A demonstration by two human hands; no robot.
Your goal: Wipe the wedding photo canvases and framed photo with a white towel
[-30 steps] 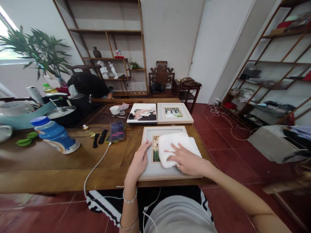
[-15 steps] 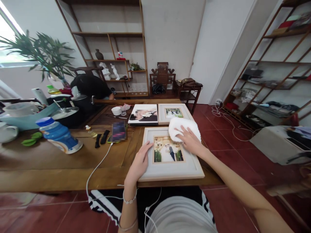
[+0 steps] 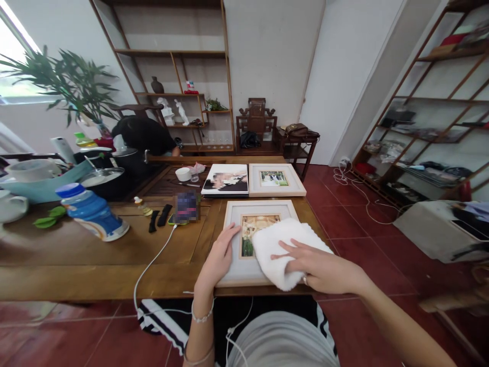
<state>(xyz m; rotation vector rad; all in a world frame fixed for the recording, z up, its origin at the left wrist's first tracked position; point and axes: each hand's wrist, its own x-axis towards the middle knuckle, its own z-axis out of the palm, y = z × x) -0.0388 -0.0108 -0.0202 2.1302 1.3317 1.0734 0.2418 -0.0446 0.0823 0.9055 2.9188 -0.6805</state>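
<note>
A picture frame with a pale wood rim (image 3: pixel 260 204) lies flat near the table's front edge, a wedding photo (image 3: pixel 247 248) mounted in its middle. My left hand (image 3: pixel 222 253) holds the frame at its left side, fingers laid over the rim. A white fluffy cloth (image 3: pixel 284 237) covers the frame's lower right part and much of the photo. On top of that cloth is my right hand (image 3: pixel 311 262), gripping it with fingers pressed into the fabric and the thumb side tucked into a fold.
Behind lie a second picture frame (image 3: pixel 300 189) and a photo album (image 3: pixel 225 179). To the left are a charging phone (image 3: pixel 186 207), its white cable (image 3: pixel 152 260), black straps (image 3: pixel 159 218), a small dropper bottle (image 3: pixel 143 206) and a blue bottle (image 3: pixel 93 213). Another person (image 3: pixel 143 135) bends beyond the table.
My right hand has moved the white cloth from the frame's upper right corner toward me, down to the lower right, covering more of the photo. My left hand has stayed in place.
</note>
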